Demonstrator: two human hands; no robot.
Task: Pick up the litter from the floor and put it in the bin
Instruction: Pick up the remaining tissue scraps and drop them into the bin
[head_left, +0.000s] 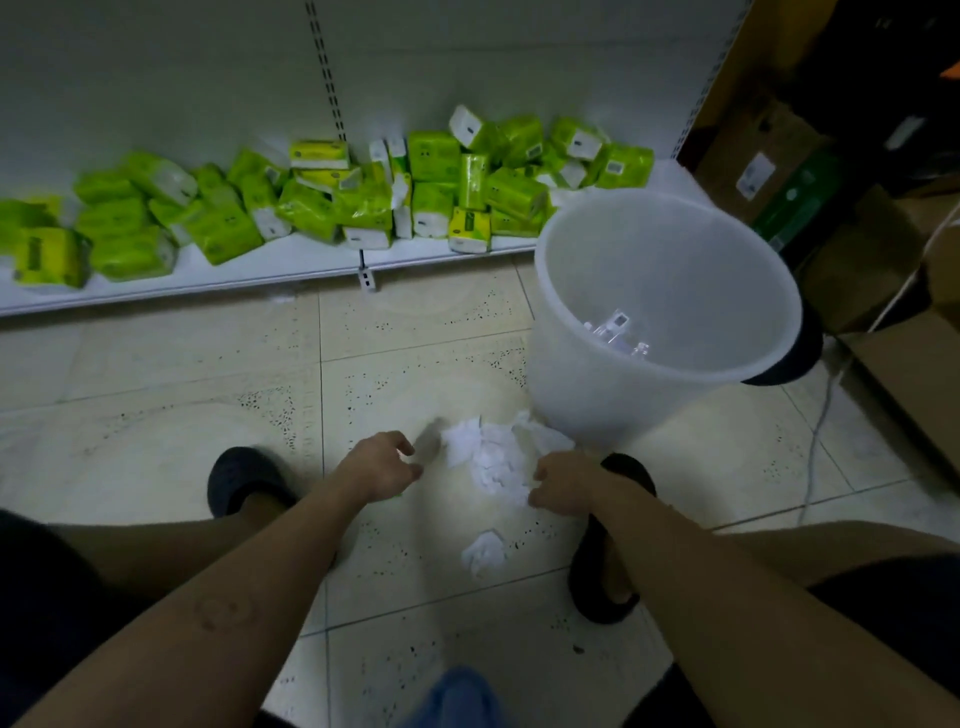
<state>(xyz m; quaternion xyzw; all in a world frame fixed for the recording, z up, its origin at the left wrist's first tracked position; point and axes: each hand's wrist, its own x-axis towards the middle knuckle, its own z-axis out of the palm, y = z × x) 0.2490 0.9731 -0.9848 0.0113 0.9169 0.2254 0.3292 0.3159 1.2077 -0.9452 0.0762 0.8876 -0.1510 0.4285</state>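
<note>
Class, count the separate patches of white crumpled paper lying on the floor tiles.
2: a large pile between both hands by the bin, and a small wad nearer the person. The pile may hold several pieces.

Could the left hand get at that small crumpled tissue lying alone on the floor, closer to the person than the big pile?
Probably yes. The left hand is empty and the small tissue lies on bare floor with nothing between them.

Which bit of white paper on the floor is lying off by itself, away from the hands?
The small crumpled paper nearer the person, between the forearms. The bigger paper pile lies by the bin, between the left hand and right hand.
</note>
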